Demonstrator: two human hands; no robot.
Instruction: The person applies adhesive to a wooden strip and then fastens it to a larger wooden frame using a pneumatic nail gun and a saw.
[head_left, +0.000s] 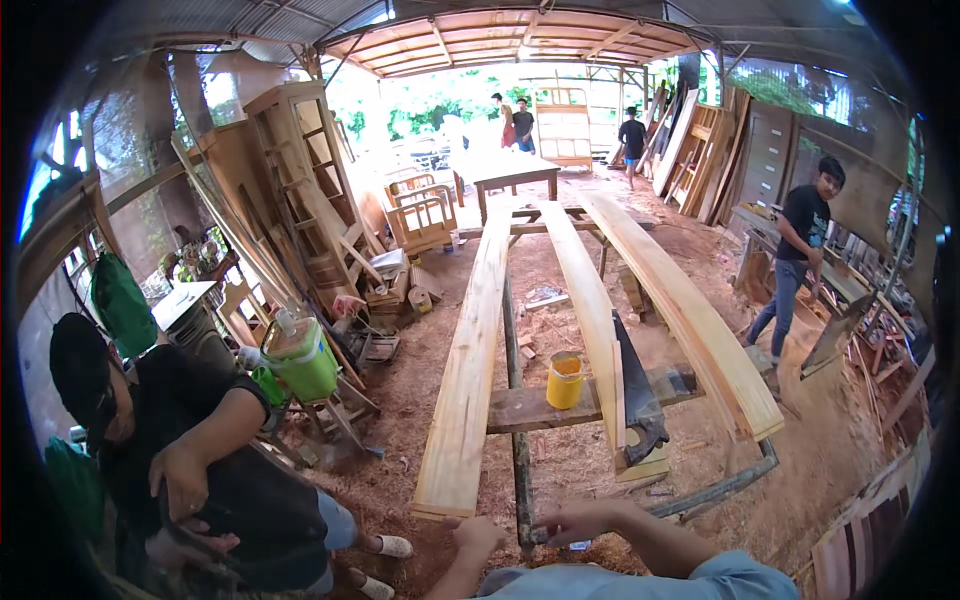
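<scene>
My left hand (478, 535) is at the near end of the left plank (462, 430), its knuckles up and its fingers mostly hidden; I cannot tell whether it touches the wood. To its right, my right hand (580, 521) reaches leftward beside a metal frame post (522, 480), loosely bent fingers apart and holding nothing visible. Two more pale planks, a middle plank (580, 290) and a right plank (685, 310), lie lengthwise on the supports. A handsaw (635, 385) rests along the middle plank, its dark handle toward me. Left of it, a yellow container (565, 381) stands on a wooden crosspiece (515, 408).
A person in black (200, 450) is close on my left, beside a green bucket (302, 360). Another person (800, 240) stands at the right by a bench. Farther off are a wooden table (510, 175), a tall cabinet frame (300, 150) and more people. Wood shavings cover the floor (450, 340).
</scene>
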